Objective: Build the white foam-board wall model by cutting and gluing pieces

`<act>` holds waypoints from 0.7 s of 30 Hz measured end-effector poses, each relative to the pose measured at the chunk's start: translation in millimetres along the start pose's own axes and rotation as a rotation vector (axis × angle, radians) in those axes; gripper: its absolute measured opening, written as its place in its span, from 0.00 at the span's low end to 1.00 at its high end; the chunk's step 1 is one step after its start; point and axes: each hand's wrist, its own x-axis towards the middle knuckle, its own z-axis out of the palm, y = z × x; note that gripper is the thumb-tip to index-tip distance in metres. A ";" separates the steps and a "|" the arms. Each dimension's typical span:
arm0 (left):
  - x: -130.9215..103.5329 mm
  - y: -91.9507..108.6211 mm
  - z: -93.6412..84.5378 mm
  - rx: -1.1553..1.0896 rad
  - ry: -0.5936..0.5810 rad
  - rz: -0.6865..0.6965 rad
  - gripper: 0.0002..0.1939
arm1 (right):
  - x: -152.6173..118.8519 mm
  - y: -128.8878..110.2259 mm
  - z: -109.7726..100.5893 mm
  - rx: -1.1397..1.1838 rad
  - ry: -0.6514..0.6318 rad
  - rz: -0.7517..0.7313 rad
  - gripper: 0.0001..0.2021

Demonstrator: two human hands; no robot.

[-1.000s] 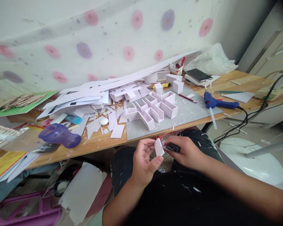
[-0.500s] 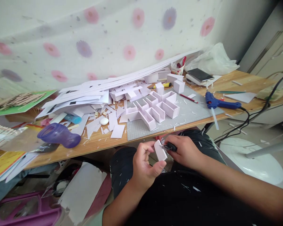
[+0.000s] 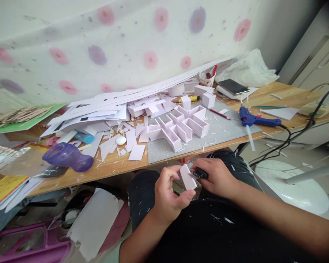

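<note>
My left hand (image 3: 171, 188) is closed around a small white foam board piece (image 3: 188, 178), held between fingers and thumb above my lap. In my right hand (image 3: 215, 173) is a utility knife with a black handle (image 3: 200, 172), its tip against or very near the edge of the piece. Ahead of both hands, a white foam board model (image 3: 178, 128) with several open-topped compartments stands on a grey cutting mat (image 3: 222, 126). White shavings lie on my dark clothes.
A blue hot glue gun (image 3: 259, 118) rests at the right, its cable trailing off the wooden table (image 3: 120, 168). White offcuts (image 3: 137, 152) and stacked sheets (image 3: 93, 117) cover the left. A purple cup-like container (image 3: 68, 157), a red pencil (image 3: 219, 114), a yellow cutter (image 3: 194, 98) and a phone (image 3: 232, 86) lie about.
The foam board piece and both hands have shifted slightly right and down. The piece has tilted a little, showing more of its broad face. The table things stay put.
</note>
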 end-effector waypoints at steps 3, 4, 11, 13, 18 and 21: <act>-0.3 1.4 0.6 0.001 -0.005 0.024 0.20 | 1.1 1.9 1.8 -0.019 -0.008 0.038 0.03; -0.2 1.8 0.8 0.000 -0.008 0.031 0.20 | 1.5 2.5 2.5 -0.026 -0.012 0.049 0.04; -0.4 0.0 0.3 0.029 -0.016 0.032 0.19 | 3.3 2.6 5.1 -0.042 -0.028 0.126 0.04; -1.1 -0.5 0.2 0.048 -0.017 0.030 0.20 | 4.2 3.3 6.0 -0.057 -0.023 0.137 0.04; -3.5 1.4 1.7 0.079 -0.067 0.058 0.21 | 6.9 8.4 9.7 -0.050 0.001 0.183 0.05; -4.1 1.4 2.1 0.059 -0.068 0.043 0.21 | 6.3 9.0 9.9 -0.017 0.004 0.206 0.05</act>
